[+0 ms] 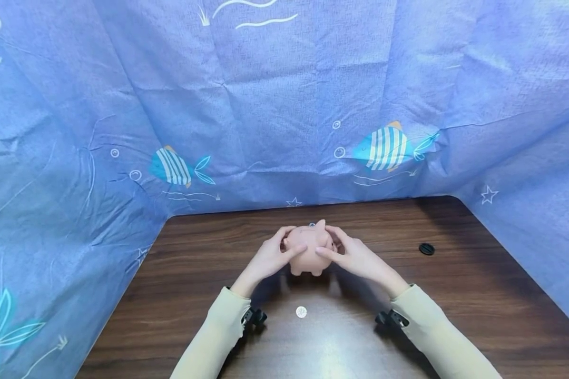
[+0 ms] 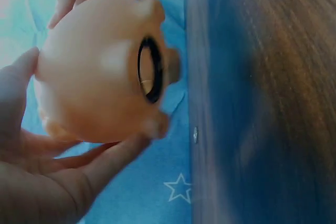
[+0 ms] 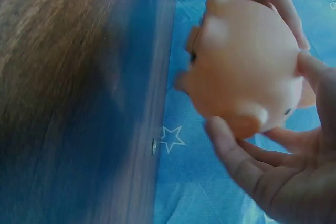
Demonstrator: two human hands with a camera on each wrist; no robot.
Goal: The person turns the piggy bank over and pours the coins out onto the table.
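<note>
Aloft, a smooth, rounded pink piggy bank (image 1: 307, 258) is pinched between thumb and fingers by the left hand (image 1: 271, 257) and the right hand (image 1: 362, 259), its stubby legs lifted clear of the glossy, wood-grained table (image 1: 208, 247). A black-rimmed belly hole (image 2: 156, 69) is left uncovered; a lift-and-turn step is apparently being carried out, and an even two-sided hold seems called for next. A silvery, coin-like disc (image 1: 301, 312) and a flat black cap (image 1: 427, 249) are seen nearby, backed by creased, fish-printed blue cloth (image 1: 275, 126).
</note>
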